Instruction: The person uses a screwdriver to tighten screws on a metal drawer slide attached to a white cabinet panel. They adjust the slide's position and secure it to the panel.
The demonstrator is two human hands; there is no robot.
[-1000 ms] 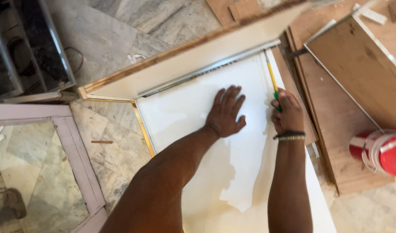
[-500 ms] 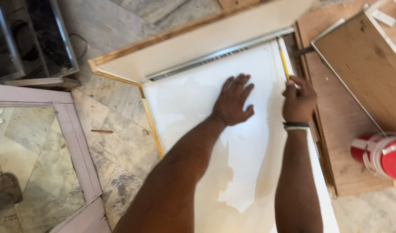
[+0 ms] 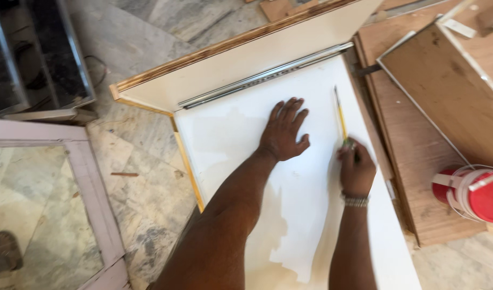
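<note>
Pencil (image 3: 340, 115), yellow, lies along right part of white panel (image 3: 311, 188), pinched in right hand (image 3: 356, 169), fingers closed around its lower end. Left hand (image 3: 284, 131) flat on panel, fingers spread, gripping nothing. Metal drawer slide (image 3: 265, 75) runs along upright board behind. Red bucket (image 3: 480, 193) sits well right on plywood (image 3: 418, 161).

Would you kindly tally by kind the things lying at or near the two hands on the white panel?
Hands: 2, left hand flat on the panel, right hand with the pencil
White panel: 1
Yellow pencil: 1
Metal drawer slide: 1
Red and white container: 1
Total: 6
</note>
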